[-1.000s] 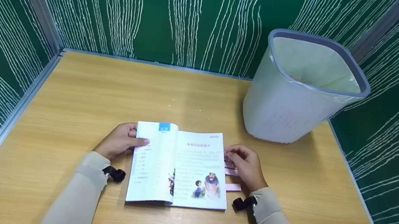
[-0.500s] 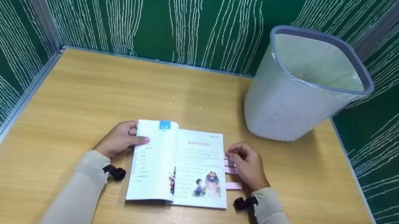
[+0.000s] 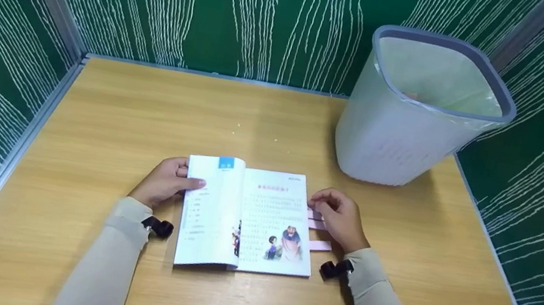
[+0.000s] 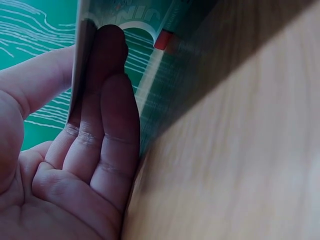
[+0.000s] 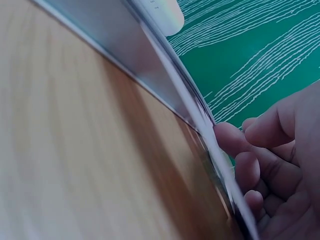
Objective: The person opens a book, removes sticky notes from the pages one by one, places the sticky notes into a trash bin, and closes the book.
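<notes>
An open book [image 3: 275, 218] with printed pages lies on the table, a coloured picture on its right page. My left hand [image 3: 165, 179] holds its left side, thumb on top of the page and fingers underneath. In the left wrist view, the fingers [image 4: 117, 125] lie behind the upright sheet. At the right edge of the book is my right hand [image 3: 341, 215], its fingers loosely bent. The right wrist view has its fingertips [image 5: 227, 137] right at the book's edge [image 5: 197, 117]. Pink strips [image 3: 320, 246] stick out from under that edge, partly hidden by the hand.
A tall pale waste bin [image 3: 393, 144] with a grey rim and a bag liner stands at the back right of the wooden table [image 3: 148, 105]. Small white specks lie behind the book. Green panels [image 3: 207, 11] with white wavy lines enclose the table's back and sides.
The head view has tilted slightly down, so the scene sits higher in it. Both hands keep their places at the book, and the same pages show.
</notes>
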### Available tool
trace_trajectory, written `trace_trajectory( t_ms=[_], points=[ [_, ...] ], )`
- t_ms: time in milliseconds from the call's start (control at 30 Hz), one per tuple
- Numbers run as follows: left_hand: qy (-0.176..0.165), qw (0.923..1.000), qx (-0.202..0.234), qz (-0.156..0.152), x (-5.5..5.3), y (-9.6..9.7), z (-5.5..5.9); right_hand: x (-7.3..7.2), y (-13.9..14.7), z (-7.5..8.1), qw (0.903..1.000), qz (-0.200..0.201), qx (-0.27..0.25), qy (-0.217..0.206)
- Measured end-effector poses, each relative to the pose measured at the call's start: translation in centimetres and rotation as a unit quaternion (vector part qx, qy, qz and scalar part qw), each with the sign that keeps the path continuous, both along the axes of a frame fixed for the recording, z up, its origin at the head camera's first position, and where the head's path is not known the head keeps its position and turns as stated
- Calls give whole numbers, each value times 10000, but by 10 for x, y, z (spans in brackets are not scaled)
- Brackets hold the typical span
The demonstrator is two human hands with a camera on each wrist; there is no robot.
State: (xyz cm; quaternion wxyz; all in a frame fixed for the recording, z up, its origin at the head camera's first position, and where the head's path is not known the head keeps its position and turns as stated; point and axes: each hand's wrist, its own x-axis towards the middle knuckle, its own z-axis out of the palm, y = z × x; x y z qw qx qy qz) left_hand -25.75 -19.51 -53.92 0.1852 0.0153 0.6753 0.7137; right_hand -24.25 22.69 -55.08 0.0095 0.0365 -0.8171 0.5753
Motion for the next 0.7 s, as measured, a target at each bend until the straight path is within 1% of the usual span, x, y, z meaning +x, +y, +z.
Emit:
trace_trajectory(
  t_ms=[67,233,300,433,600,700],
  points=[
    [-15,10000,-7,27,-1,0,0,-1,1,0,10000,5,-32,8],
    [69,9999,-103,-3,-1,-1,-1,0,2,0,9998,39,-196,-11],
    [53,9998,-165,-18,0,-2,-3,1,1,-2,9996,57,-259,-41],
    [-16,9996,-277,-20,-1,-2,-3,0,2,-1,9991,99,-407,-60],
    [-88,9995,-316,40,0,-3,-2,2,-1,0,9970,273,-716,-89],
    [-91,9996,-259,21,-1,-1,-1,4,-2,3,9962,378,-782,18]
  ],
)
